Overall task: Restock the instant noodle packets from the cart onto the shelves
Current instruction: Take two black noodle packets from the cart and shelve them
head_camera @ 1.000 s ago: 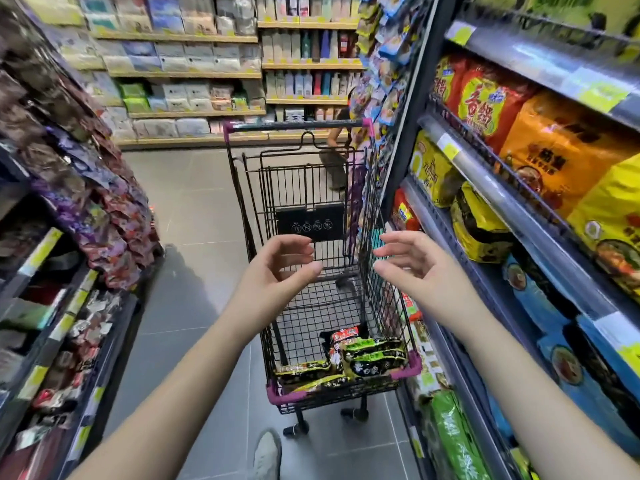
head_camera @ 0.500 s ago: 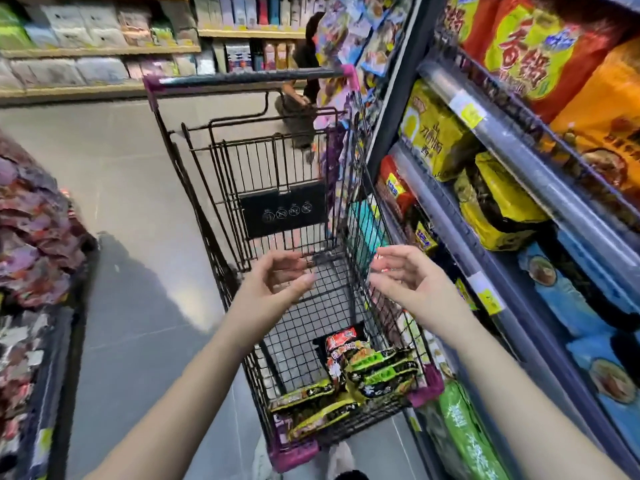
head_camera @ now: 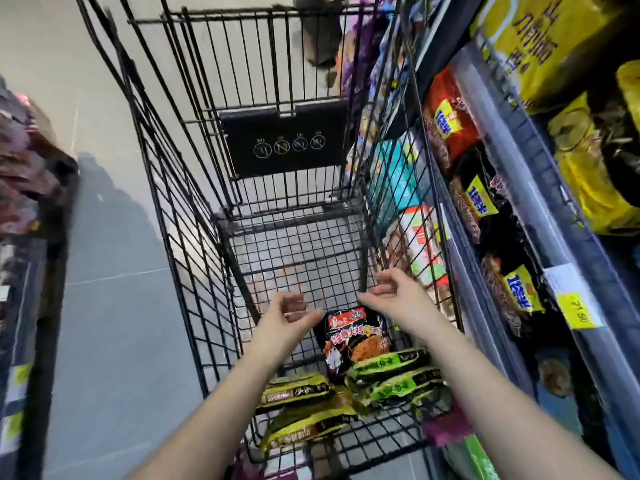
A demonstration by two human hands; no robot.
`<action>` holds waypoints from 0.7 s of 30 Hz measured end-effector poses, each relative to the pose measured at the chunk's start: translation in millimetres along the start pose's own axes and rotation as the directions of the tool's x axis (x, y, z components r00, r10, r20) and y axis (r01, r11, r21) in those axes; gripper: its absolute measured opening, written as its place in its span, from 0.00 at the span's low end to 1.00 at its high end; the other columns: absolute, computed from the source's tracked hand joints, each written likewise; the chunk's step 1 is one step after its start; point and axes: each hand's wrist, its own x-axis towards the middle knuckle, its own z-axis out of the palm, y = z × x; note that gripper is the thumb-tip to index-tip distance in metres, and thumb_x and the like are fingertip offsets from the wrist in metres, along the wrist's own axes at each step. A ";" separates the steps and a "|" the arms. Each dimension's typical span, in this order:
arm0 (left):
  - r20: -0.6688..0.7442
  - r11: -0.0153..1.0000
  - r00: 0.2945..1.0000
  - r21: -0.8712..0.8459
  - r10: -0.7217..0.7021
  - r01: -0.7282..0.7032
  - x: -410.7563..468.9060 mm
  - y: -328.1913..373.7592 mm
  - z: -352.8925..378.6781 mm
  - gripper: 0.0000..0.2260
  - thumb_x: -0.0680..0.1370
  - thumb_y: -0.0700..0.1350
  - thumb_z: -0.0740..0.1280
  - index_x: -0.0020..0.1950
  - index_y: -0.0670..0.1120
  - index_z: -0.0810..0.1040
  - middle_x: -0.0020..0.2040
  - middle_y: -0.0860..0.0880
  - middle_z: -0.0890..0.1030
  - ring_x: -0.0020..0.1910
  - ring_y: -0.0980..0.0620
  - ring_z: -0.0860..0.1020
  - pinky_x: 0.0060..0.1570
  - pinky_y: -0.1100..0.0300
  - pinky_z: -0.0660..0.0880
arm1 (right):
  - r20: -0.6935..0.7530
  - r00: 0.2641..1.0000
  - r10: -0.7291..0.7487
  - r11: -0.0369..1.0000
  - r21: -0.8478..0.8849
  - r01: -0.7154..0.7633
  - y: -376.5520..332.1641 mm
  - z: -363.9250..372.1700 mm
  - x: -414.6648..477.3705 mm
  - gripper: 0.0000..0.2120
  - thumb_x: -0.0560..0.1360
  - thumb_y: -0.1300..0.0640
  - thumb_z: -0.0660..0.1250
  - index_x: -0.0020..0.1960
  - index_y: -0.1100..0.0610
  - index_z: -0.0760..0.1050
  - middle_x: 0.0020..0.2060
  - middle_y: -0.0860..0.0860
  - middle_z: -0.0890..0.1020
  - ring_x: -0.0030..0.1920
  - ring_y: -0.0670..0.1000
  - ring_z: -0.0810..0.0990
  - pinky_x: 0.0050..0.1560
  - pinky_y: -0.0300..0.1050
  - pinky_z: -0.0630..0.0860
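Both hands are empty, fingers loosely curled and apart: the left hand (head_camera: 282,315) and right hand (head_camera: 391,292) hover inside the cart (head_camera: 194,237), just above a red-and-black noodle packet (head_camera: 356,336). About 4 green packets (head_camera: 391,375) lie beside it on the cart floor. The shelves (head_camera: 512,188) at right look well stocked, so little seems left: these few packets, none yet grasped.

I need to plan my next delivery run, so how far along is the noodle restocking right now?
Done: most of the cart basket is bare wire, though whether it was emptied onto the shelves can't be told. In hand: nothing; the left hand and right hand hover open above the black-and-red packet. Left: that packet and the green packets at the cart's near end.
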 end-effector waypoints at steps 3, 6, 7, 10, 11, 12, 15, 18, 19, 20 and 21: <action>0.008 0.988 0.989 0.046 -0.150 0.149 25.4 -33.5 19.5 0.29 0.72 0.57 0.77 0.67 0.49 0.71 0.58 0.51 0.80 0.55 0.54 0.80 0.55 0.58 0.78 | 0.003 0.992 0.128 0.981 -0.148 -0.127 21.4 15.0 23.4 0.31 0.71 0.43 0.78 0.68 0.53 0.71 0.61 0.50 0.80 0.60 0.52 0.80 0.64 0.51 0.76; 0.038 0.956 0.959 0.096 -0.282 0.278 41.9 -59.2 36.6 0.38 0.67 0.61 0.79 0.70 0.47 0.68 0.62 0.47 0.79 0.58 0.48 0.79 0.63 0.50 0.77 | -0.012 0.976 0.219 0.935 -0.284 -0.213 36.5 25.0 40.5 0.40 0.70 0.40 0.78 0.73 0.57 0.68 0.67 0.55 0.78 0.66 0.57 0.77 0.66 0.50 0.74; 0.049 0.946 0.949 0.104 -0.312 0.306 45.4 -64.0 41.3 0.38 0.68 0.60 0.79 0.70 0.46 0.67 0.64 0.46 0.78 0.59 0.47 0.79 0.63 0.51 0.77 | -0.010 0.971 0.238 0.922 -0.312 -0.230 38.9 27.8 44.6 0.42 0.70 0.40 0.78 0.75 0.58 0.66 0.69 0.56 0.76 0.68 0.58 0.75 0.67 0.51 0.74; 0.046 0.912 0.921 0.163 -0.388 0.376 58.5 -75.5 54.5 0.38 0.71 0.57 0.78 0.73 0.44 0.65 0.64 0.48 0.78 0.59 0.49 0.79 0.57 0.58 0.78 | 0.008 0.955 0.295 0.891 -0.363 -0.272 49.1 34.9 57.8 0.41 0.72 0.43 0.77 0.75 0.62 0.65 0.71 0.59 0.74 0.71 0.60 0.73 0.69 0.51 0.71; 0.048 0.905 0.914 0.165 -0.404 0.392 62.3 -76.6 58.7 0.38 0.71 0.57 0.78 0.73 0.44 0.65 0.63 0.48 0.78 0.58 0.50 0.79 0.57 0.59 0.78 | 0.014 0.949 0.315 0.879 -0.382 -0.286 51.8 36.8 61.6 0.41 0.71 0.44 0.78 0.75 0.62 0.65 0.71 0.59 0.74 0.71 0.60 0.74 0.69 0.50 0.71; 0.049 0.899 0.906 0.159 -0.419 0.408 66.7 -79.3 62.7 0.38 0.71 0.57 0.78 0.73 0.44 0.65 0.64 0.47 0.78 0.60 0.49 0.79 0.59 0.57 0.77 | 0.023 0.940 0.339 0.865 -0.400 -0.303 56.1 38.2 66.2 0.41 0.70 0.44 0.79 0.74 0.62 0.67 0.70 0.59 0.75 0.70 0.59 0.75 0.68 0.49 0.72; 0.063 0.890 0.894 0.147 -0.443 0.431 72.6 -79.3 71.5 0.32 0.73 0.54 0.77 0.70 0.43 0.68 0.56 0.50 0.79 0.54 0.52 0.78 0.57 0.57 0.74 | 0.074 0.915 0.397 0.840 -0.432 -0.329 63.1 40.9 72.5 0.40 0.70 0.43 0.79 0.73 0.61 0.70 0.68 0.57 0.77 0.67 0.57 0.77 0.65 0.46 0.74; 0.069 0.896 0.896 0.102 -0.439 0.432 76.4 -77.5 76.8 0.27 0.75 0.51 0.76 0.68 0.44 0.69 0.53 0.51 0.76 0.51 0.54 0.73 0.53 0.61 0.69 | 0.079 0.903 0.423 0.817 -0.463 -0.342 67.1 41.5 73.9 0.38 0.72 0.41 0.77 0.74 0.59 0.70 0.70 0.57 0.76 0.70 0.57 0.74 0.66 0.44 0.73; 0.068 0.902 0.901 0.082 -0.429 0.423 77.5 -78.4 77.6 0.27 0.75 0.51 0.76 0.68 0.44 0.68 0.51 0.52 0.75 0.50 0.54 0.72 0.53 0.61 0.68 | 0.068 0.906 0.418 0.818 -0.463 -0.343 69.1 41.7 74.6 0.37 0.71 0.41 0.77 0.73 0.58 0.71 0.70 0.57 0.76 0.70 0.57 0.75 0.65 0.44 0.73; 0.082 0.903 0.899 0.049 -0.429 0.427 78.2 -78.0 77.7 0.27 0.75 0.51 0.76 0.68 0.44 0.68 0.50 0.53 0.74 0.50 0.54 0.71 0.54 0.60 0.68 | 0.059 0.908 0.415 0.818 -0.460 -0.344 70.2 42.0 75.2 0.36 0.71 0.41 0.77 0.72 0.58 0.72 0.69 0.56 0.77 0.69 0.56 0.76 0.64 0.43 0.73; 0.090 0.899 0.894 0.031 -0.439 0.438 78.4 -77.9 78.1 0.29 0.75 0.52 0.76 0.69 0.44 0.68 0.51 0.53 0.74 0.51 0.54 0.71 0.54 0.59 0.69 | 0.057 0.910 0.411 0.821 -0.457 -0.342 70.0 42.6 75.5 0.34 0.72 0.42 0.77 0.71 0.57 0.74 0.67 0.56 0.78 0.68 0.56 0.76 0.62 0.43 0.73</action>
